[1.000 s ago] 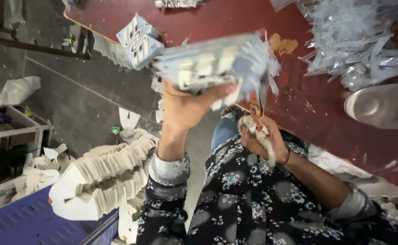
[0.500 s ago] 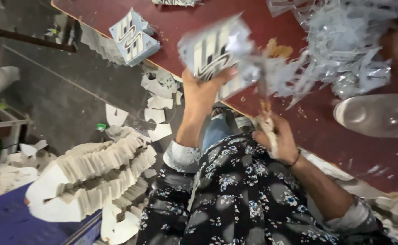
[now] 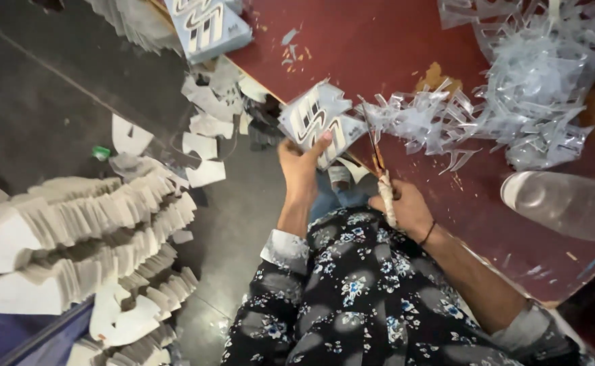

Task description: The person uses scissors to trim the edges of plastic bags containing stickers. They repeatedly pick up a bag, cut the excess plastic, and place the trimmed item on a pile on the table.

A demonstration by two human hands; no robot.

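Dark red tabletop (image 3: 392, 47), scuffed, littered with clear plastic offcuts (image 3: 514, 102). Grey floor (image 3: 47, 102) below, strewn with white scraps; stacked white cut-outs (image 3: 87, 230) at left. Left hand (image 3: 301, 169) clamped on printed sticker stack (image 3: 318, 118) at table edge. Right hand (image 3: 406, 203) closed round wrapped scissors (image 3: 377, 159), blades at the stack. Clear bottle (image 3: 568, 203) cut off at right. Print too blurred to make out.

Your left hand (image 3: 299, 171) grips a stack of printed cut-outs (image 3: 319, 122) at the edge of the dark red table (image 3: 379, 47), while your right hand (image 3: 406, 207) holds scissors (image 3: 377, 159) against it, beside clear plastic scraps (image 3: 514, 95).
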